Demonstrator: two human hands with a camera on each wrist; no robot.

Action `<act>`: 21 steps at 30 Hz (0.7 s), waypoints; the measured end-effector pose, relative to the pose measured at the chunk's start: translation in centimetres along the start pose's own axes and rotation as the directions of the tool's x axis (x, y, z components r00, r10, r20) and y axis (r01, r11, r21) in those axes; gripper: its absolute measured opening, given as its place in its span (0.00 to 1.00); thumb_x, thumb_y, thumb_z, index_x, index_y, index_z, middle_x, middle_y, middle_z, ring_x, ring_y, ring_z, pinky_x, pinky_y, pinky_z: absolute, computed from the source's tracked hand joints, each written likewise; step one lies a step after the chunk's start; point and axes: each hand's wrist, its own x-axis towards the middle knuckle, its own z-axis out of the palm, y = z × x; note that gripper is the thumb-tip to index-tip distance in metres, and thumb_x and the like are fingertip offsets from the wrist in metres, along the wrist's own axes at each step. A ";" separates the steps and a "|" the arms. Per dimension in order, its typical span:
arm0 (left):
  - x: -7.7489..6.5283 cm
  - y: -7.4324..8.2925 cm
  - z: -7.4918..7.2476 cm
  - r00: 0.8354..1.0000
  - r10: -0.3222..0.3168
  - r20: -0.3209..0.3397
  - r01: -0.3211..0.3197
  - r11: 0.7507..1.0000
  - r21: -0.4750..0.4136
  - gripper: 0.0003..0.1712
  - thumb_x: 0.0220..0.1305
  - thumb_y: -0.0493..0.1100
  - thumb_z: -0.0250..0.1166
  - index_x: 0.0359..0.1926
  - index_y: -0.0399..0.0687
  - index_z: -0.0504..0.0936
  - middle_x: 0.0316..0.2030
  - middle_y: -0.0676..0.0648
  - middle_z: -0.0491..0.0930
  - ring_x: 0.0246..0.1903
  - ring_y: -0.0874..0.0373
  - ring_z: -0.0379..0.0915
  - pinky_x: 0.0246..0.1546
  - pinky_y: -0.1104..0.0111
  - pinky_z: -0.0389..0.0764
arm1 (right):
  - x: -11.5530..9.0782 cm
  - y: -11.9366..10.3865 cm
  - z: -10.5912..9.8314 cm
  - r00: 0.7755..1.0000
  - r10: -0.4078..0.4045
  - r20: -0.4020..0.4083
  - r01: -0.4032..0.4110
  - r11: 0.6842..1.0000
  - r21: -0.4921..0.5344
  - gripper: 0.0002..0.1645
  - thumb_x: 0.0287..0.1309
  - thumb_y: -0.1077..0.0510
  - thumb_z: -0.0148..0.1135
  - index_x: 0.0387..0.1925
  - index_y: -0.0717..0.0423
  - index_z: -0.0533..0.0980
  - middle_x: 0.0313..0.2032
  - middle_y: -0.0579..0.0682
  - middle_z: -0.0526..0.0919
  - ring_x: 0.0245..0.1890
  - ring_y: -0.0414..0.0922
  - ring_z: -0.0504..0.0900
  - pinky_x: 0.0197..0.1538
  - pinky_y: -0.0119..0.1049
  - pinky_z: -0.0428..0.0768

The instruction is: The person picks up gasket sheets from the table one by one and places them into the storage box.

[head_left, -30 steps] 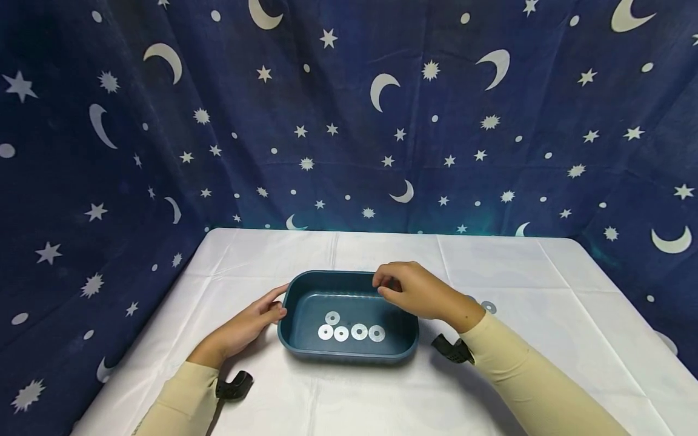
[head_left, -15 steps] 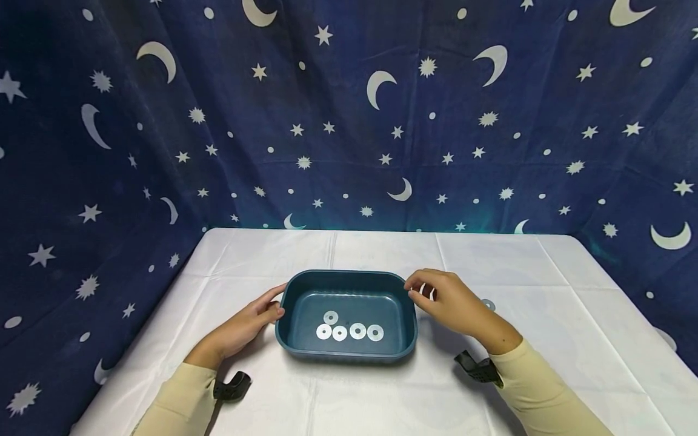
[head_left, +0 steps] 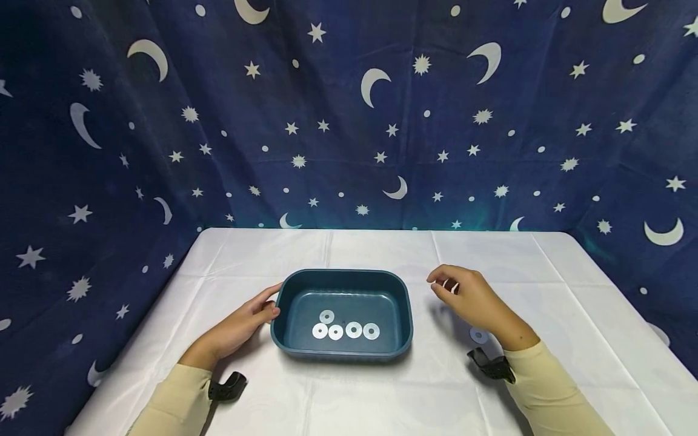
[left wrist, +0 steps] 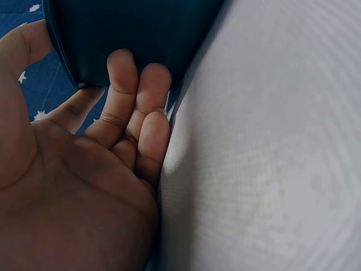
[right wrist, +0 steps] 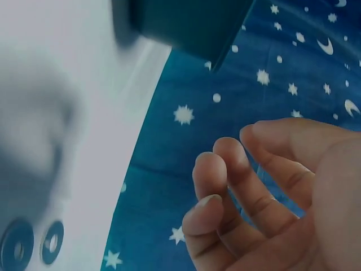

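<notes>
Several flat metal washers point(head_left: 354, 329) lie on the floor of a dark teal rectangular bin point(head_left: 342, 352). At the bin's left end, my left hand point(head_left: 240, 330) rests its fingers on the outer wall, thumb near the rim; the left wrist view shows the fingertips point(left wrist: 122, 68) against that wall. My right hand point(head_left: 474, 303) hovers right of the bin, apart from it, fingers loosely bent. Nothing shows between its fingers in the right wrist view. Beneath that arm a washer point(head_left: 479, 335) lies on the cloth. Two washers point(right wrist: 52, 243) appear there in the right wrist view.
A white cloth point(head_left: 262, 254) with fold lines covers the table. Dark blue fabric point(head_left: 349, 145) printed with moons and stars hangs behind and along both sides. Each wrist wears a black strap-like piece point(head_left: 227, 386).
My right hand has moved from above the bin's right end out to the right, past its rim. The left hand stays at the bin. The washers inside keep their layout.
</notes>
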 end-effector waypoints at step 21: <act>0.0 -0.3 0.1 1.000 0.009 0.001 -0.009 1.000 -0.020 0.35 0.76 0.54 0.54 0.78 0.60 0.53 0.55 0.40 0.73 0.60 0.48 0.64 0.71 0.42 0.51 | -0.6 5.3 -1.4 0.977 0.181 0.117 -0.170 0.981 -0.098 0.09 0.64 0.63 0.62 0.44 0.60 0.80 0.26 0.49 0.76 0.24 0.42 0.70 0.30 0.36 0.71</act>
